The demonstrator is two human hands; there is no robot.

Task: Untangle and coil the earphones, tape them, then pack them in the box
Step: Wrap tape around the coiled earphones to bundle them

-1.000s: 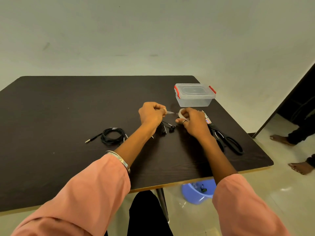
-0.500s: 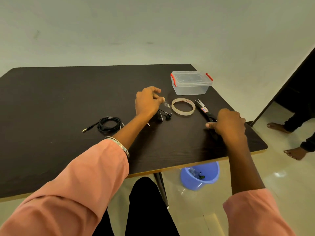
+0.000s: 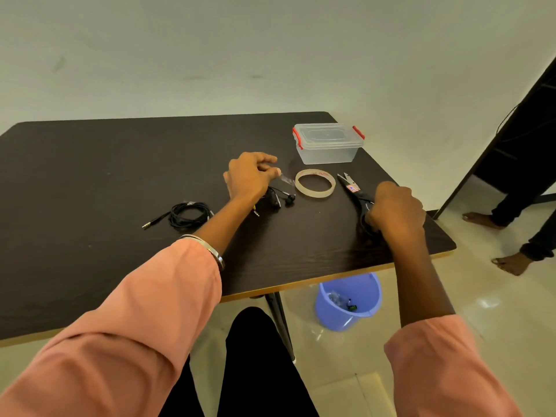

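My left hand (image 3: 251, 175) pinches the end of a clear tape strip (image 3: 286, 179) that runs toward the tape roll (image 3: 315, 185) lying flat on the table. Under that hand lie black earphones (image 3: 281, 199), their buds showing to its right. My right hand (image 3: 395, 209) closes over the handles of the black scissors (image 3: 352, 189), whose blades point away toward the box. A coiled black earphone set (image 3: 188, 214) with its jack sticking out left lies near my left forearm. The clear plastic box (image 3: 328, 142) with red clips stands shut at the back right.
The dark wooden table (image 3: 120, 182) ends close to my right hand at its right corner. A blue bucket (image 3: 349, 302) stands on the floor under the front edge. Another person's bare feet (image 3: 508, 261) are on the floor at the right.
My right hand let go of the tape roll, which now lies on the table, and moved right onto the scissors' handles. My left hand kept hold of the tape end.
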